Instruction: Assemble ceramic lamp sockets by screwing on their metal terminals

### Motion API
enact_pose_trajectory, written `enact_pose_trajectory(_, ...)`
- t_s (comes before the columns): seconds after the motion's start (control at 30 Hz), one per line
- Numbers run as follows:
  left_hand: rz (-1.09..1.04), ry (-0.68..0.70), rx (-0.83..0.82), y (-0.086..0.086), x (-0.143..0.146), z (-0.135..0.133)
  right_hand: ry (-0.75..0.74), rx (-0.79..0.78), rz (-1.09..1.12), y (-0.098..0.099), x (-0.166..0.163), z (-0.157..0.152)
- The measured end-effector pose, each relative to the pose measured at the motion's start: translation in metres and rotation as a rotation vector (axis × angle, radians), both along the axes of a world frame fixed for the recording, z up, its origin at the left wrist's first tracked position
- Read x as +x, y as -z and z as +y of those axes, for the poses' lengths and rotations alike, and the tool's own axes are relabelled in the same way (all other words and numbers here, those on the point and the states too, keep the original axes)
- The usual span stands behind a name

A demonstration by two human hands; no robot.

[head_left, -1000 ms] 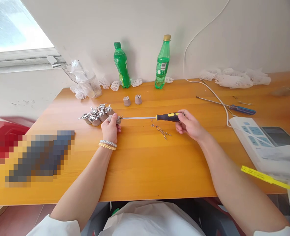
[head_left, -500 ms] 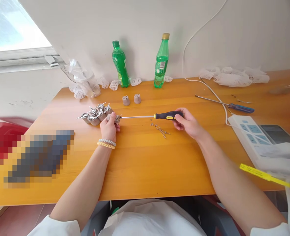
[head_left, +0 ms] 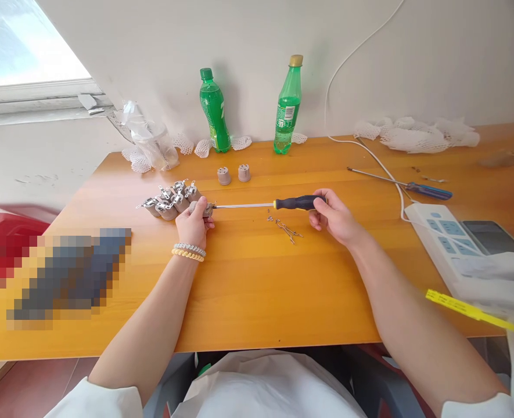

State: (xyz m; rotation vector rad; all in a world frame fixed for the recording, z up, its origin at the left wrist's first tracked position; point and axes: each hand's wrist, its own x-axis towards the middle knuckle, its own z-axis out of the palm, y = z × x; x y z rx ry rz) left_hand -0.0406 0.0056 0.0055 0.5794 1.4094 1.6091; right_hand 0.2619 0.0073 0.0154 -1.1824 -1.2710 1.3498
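Two hands work over a wooden table (head_left: 257, 290). The left hand (head_left: 194, 223) is curled tight around a small gray part (head_left: 207, 210) and holds it down on the table, just beside a pile (head_left: 169, 199) of more gray parts with shiny metal clips on them. The right hand (head_left: 333, 217) pinches the far end of a screwdriver (head_left: 283, 204) by its black and yellow handle. The screwdriver lies flat and level above the table, and its thin metal tip goes into the end of the part in the left hand. Two bracelets (head_left: 188, 252), one white and one yellow, sit on the left wrist. Some tiny screws (head_left: 285, 227) and bent wire bits lie on the table between the hands, under the screwdriver. Two more gray caps (head_left: 233, 173) stand farther back. Behind them, two green bottles (head_left: 214, 113) stand by the wall, with white foam net (head_left: 413, 134) on both sides. A blue tool (head_left: 413, 187) lies well off to the right, near a white cord (head_left: 383, 168) that runs to a power strip (head_left: 439, 232). A phone (head_left: 492, 237) lies next to the strip. A clear bag (head_left: 150, 142) sits at the back left corner.
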Motion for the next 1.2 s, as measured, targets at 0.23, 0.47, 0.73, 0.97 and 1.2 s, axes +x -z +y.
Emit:
enact_pose_trajectory(0.23,0.001,0.021,0.007,0.0,0.001,-0.001,0.234,-0.052,-0.357,0.008,0.0,0.005)
enact_pose_trajectory(0.47,0.003,0.031,-0.022,0.0,0.001,-0.001,0.022,0.002,0.017,-0.001,-0.003,0.001)
enact_pose_trajectory(0.73,0.02,0.075,-0.018,-0.001,0.004,-0.002,0.301,-0.002,-0.364,0.007,0.002,0.004)
enact_pose_trajectory(0.97,0.011,0.036,-0.026,0.002,0.002,-0.001,0.008,-0.014,0.037,-0.001,0.0,0.002)
enact_pose_trajectory(1.2,-0.014,0.058,-0.019,0.003,-0.001,0.0,0.081,0.046,-0.382,0.006,0.008,0.002)
